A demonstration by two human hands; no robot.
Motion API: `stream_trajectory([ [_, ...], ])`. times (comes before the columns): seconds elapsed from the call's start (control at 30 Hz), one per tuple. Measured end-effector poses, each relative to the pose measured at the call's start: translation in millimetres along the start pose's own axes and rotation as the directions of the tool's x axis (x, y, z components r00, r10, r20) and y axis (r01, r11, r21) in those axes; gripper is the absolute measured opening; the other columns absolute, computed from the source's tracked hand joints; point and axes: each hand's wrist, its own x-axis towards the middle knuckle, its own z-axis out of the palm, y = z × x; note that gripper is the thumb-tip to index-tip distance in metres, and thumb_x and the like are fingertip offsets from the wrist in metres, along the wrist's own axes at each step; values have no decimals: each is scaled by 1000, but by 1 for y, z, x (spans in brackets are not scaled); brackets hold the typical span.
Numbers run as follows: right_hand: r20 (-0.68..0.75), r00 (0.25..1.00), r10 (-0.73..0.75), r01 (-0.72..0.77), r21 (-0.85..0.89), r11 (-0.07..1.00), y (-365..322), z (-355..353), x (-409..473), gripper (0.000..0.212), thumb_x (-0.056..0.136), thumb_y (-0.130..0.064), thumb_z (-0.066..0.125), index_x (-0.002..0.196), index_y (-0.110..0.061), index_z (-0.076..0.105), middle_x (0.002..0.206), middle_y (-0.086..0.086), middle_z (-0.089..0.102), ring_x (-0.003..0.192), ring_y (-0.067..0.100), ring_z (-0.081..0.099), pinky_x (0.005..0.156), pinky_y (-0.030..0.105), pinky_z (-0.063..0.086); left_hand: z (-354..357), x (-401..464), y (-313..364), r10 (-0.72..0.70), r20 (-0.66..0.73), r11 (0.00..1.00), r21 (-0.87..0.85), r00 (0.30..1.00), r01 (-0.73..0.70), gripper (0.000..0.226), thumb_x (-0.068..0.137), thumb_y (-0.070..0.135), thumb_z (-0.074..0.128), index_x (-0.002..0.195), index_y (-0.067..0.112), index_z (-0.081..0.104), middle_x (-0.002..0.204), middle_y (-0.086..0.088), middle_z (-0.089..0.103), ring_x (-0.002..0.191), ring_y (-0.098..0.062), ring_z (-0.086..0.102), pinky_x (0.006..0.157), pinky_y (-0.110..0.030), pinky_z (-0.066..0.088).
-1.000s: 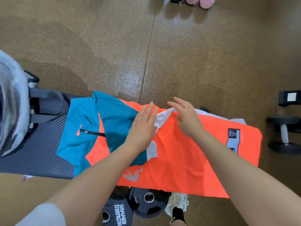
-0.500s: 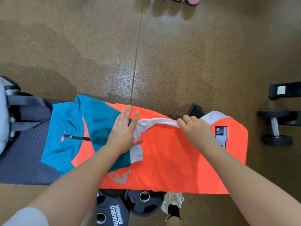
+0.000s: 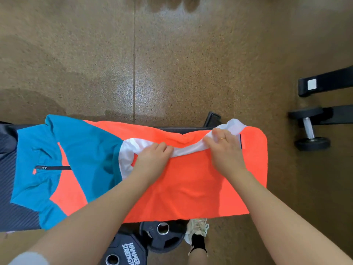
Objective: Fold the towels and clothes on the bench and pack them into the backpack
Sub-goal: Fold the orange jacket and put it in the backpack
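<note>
While both hands worked over the bench [image 3: 11, 207], the scene stood thus:
Left hand [image 3: 152, 159]: fingers curled, pinching the white strip [image 3: 189, 151].
Right hand [image 3: 227, 150]: fingers curled, gripping the same strip further right.
Orange towel [image 3: 191, 188]: spread flat across the bench.
Teal top [image 3: 89, 150]: lay on the towel's left part.
Weight plates [image 3: 162, 238]: on the floor below.

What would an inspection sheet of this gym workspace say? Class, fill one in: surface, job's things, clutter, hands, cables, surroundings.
Surface: dark ribbed bench, mostly covered by cloth.
Job's things: orange, blue and white garment spread flat on the bench; backpack not identifiable.
Clutter: weight plates on the floor below the bench.
Hands: left hand and right hand both grip the garment's white strip.
Cables: nothing seen.
Surroundings: speckled brown floor; dumbbell at right; person's shoe.
</note>
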Motion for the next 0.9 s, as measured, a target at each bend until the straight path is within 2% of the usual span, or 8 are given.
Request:
stream_trajectory([
  [0.13,-64,984,-167,157,-139,978,24,4,7,26,73,-10,37,75,-14,62,85,7,68,85,28,66,91,39,31,3,-7,-1,14,44,1000,24,999,-15,15,66,16,38,79,16,45,66,-6,51,53,-24,54,35,-27,34],
  [0.37,-237,969,-71,54,-78,996,63,-20,-16,20,73,-1,39,86,-14,46,63,3,52,59,25,54,75,34,37,-8,5,2,63,7,998,29,998,-64,18,63,14,37,80,18,38,61,-7,49,48,-24,51,43,-28,37],
  [0.47,87,996,32,-30,-28,999,62,-14,-68,28,72,-4,40,96,-10,54,77,8,58,63,28,60,59,36,42,-22,14,19,45,226,987,141,973,-79,25,72,5,43,94,16,44,76,-8,58,65,-27,62,58,-33,46],
  [0.53,390,899,200,-245,69,967,60,-13,-88,37,81,-2,40,115,-9,53,110,14,56,85,34,64,63,39,46,-27,13,32,-159,494,976,207,855,62,32,86,13,42,118,16,43,108,-7,57,96,-27,61,72,-32,44],
  [0.63,498,689,527,-706,297,643,69,-18,-90,23,93,-17,43,114,-10,49,118,13,56,101,36,57,72,39,42,-29,17,56,-175,437,984,99,882,146,32,84,36,43,99,12,58,93,-8,60,82,-30,65,60,-31,46],
  [0.77,371,448,813,-786,597,160,86,-15,-59,50,84,-40,64,114,-4,45,117,15,52,102,32,56,75,36,41,-9,54,81,-3,148,1000,-22,989,7,23,74,27,39,70,11,55,64,-7,51,49,-29,55,34,-27,35],
  [0.83,425,407,809,-774,631,59,92,-12,-40,66,78,-43,71,123,-4,42,126,14,48,111,30,52,83,36,41,-3,75,95,-9,153,998,-59,988,18,20,73,21,42,83,11,55,74,-10,54,54,-29,56,33,-30,37],
  [0.9,477,457,751,-818,556,144,92,-11,-27,68,75,-46,71,124,-9,41,127,10,50,115,29,52,85,37,43,6,85,104,-7,182,997,-72,983,21,26,72,17,52,96,9,56,90,-13,56,64,-30,60,36,-31,40],
])
